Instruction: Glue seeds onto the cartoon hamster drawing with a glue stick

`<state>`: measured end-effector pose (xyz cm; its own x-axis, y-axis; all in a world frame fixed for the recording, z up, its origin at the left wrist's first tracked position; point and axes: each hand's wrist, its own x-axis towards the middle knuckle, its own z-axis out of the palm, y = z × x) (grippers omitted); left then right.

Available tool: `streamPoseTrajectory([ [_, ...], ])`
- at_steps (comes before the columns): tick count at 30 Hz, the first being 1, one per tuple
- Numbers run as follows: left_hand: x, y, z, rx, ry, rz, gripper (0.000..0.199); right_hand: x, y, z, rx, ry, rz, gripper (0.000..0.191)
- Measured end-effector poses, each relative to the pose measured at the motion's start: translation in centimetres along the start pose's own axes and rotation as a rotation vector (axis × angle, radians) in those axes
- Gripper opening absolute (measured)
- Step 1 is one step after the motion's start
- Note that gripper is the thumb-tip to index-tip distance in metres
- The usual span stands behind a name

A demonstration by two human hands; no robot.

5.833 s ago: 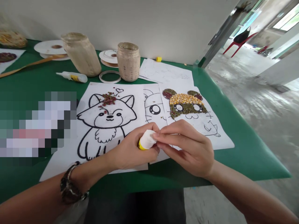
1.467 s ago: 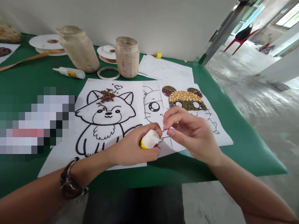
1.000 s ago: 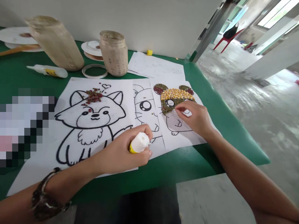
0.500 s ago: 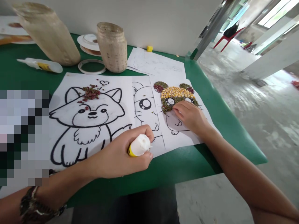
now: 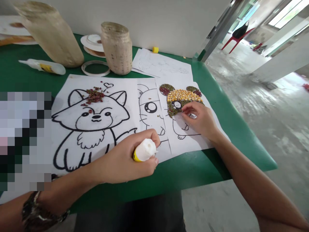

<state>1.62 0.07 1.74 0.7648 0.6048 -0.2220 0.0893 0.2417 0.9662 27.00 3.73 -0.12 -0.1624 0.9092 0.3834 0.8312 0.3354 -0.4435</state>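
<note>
My left hand [image 5: 135,158] is wrapped round a white and yellow glue bottle [image 5: 146,149], above the lower edge of the papers. Over the hamster drawing [image 5: 190,129] my right hand [image 5: 199,117] has thumb and fingertips pinched together beside the drawn eye; whatever they hold is too small to make out. Yellow corn kernels [image 5: 184,94] cover the hamster's forehead, with green and red beans on its ears and face. To the left, a fox drawing [image 5: 96,124] carries a loose pile of red and green beans [image 5: 94,95] on its head.
Two cloudy jars [image 5: 118,48] stand at the back, near a tape ring [image 5: 96,68], a white spool [image 5: 93,45] and another glue bottle [image 5: 43,66]. A yellow cap [image 5: 155,50] rests by sketched papers [image 5: 164,66]. A red chair [image 5: 238,38] stands on the floor beyond.
My right hand has shifted slightly right and its fingers have changed pose, uncovering more of the green beans by the left eye. The left hand still grips the bottle.
</note>
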Motion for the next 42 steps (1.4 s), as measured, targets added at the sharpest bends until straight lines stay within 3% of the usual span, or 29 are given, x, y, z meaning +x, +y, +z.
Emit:
streamPoseTrajectory([
  [22,0.22,0.16,0.25,-0.064,0.000,0.017,0.021,0.27,0.09,0.07,0.021,-0.061,0.022,0.009],
  [42,0.06,0.14,0.14,-0.013,0.021,0.013,0.020,-0.24,0.02,-0.65,-0.163,0.001,-0.168,0.019],
])
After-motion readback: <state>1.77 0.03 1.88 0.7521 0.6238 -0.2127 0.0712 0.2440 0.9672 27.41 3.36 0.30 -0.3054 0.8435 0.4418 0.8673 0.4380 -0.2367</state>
